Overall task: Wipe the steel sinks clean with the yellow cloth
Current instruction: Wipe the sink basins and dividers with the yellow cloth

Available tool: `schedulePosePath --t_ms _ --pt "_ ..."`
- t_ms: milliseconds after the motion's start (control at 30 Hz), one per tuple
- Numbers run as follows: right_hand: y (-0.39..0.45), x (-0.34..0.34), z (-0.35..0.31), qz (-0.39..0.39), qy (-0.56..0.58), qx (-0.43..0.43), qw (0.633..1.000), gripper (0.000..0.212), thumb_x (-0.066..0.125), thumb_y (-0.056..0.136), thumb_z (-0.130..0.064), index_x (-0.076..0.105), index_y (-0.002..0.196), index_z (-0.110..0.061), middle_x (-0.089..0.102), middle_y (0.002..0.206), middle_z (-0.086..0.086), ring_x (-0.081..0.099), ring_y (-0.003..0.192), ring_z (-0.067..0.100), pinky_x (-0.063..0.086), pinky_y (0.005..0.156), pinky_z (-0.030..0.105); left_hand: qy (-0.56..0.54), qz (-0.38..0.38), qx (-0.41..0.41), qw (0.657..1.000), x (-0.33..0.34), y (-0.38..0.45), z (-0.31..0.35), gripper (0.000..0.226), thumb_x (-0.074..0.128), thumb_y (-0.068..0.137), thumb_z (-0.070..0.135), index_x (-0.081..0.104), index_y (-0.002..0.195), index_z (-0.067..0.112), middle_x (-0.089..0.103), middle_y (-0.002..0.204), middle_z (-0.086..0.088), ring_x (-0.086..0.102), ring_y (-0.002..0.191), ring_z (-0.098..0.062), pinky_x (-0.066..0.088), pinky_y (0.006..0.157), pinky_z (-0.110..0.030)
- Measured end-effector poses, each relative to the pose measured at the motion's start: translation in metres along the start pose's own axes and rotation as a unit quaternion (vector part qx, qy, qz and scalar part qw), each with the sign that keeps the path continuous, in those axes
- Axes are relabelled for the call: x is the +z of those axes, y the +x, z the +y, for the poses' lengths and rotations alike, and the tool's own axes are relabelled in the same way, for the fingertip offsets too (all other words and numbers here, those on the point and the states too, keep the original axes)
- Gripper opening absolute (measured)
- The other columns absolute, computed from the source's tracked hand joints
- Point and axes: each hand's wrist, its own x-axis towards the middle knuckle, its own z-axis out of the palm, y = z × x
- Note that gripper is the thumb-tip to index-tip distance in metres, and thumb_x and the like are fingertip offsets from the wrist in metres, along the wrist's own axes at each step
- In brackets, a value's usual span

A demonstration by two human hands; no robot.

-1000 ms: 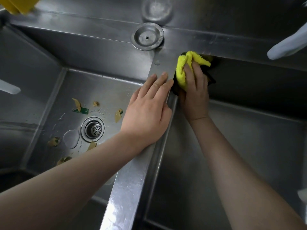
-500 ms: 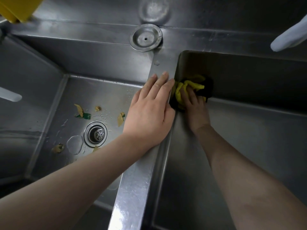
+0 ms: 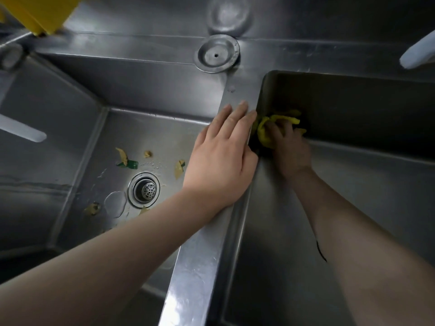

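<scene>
Stainless double sink unit, brushed steel all round, dim light, seen from above. 2 basins split by a flat steel divider (image 3: 200,255) running toward the back ledge.

Right hand (image 3: 288,147) is down inside the right basin (image 3: 353,208), at its far-left corner, fingers curled round a bunched yellow cloth (image 3: 270,130) and pressing it against the wall where it meets the floor. Forearm reaches in from lower right. Cloth is crumpled, fuzzy, partly in shadow.

Left hand (image 3: 221,158) lies flat on the divider, palm down, fingers straight and together, pointing at the back ledge; it grips nothing. Fingertips sit just beside the cloth, above it on the rim.

Left basin (image 3: 70,161): round perforated drain strainer (image 3: 144,189) in the floor, yellowish food scraps (image 3: 179,169) scattered around it, 1 green bit (image 3: 129,164), water drops and a small puddle.

Back ledge: round steel cap (image 3: 217,53) with a centre hole. Yellow object (image 3: 40,12) at top left, blurred.
</scene>
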Motion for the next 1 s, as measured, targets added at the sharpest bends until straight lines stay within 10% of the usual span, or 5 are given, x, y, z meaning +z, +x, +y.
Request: schedulePosePath --t_ms 767,1000 --pt "-0.003 -0.132 0.019 0.392 -0.04 -0.116 0.912 0.036 0.057 0.096 -0.013 0.065 0.128 -0.03 0.063 0.112 0.009 0.041 0.098 0.027 0.044 0.085 0.041 0.081 0.01 0.004 0.997 0.002 0.0 0.01 0.071 0.027 0.081 0.035 0.037 0.149 0.015 0.031 0.16 -0.004 0.022 0.149 -0.028 0.025 0.117 -0.047" --pt "0.005 -0.081 0.042 0.298 -0.138 -0.259 0.908 0.038 0.049 0.099 -0.009 0.061 0.13 -0.028 0.064 0.121 0.007 0.051 0.11 0.028 0.039 0.091 0.04 0.042 0.018 -0.007 0.999 0.002 -0.001 0.007 0.064 0.042 0.085 0.027 0.038 0.148 0.02 0.032 0.159 -0.001 0.021 0.15 -0.025 0.023 0.118 -0.045"
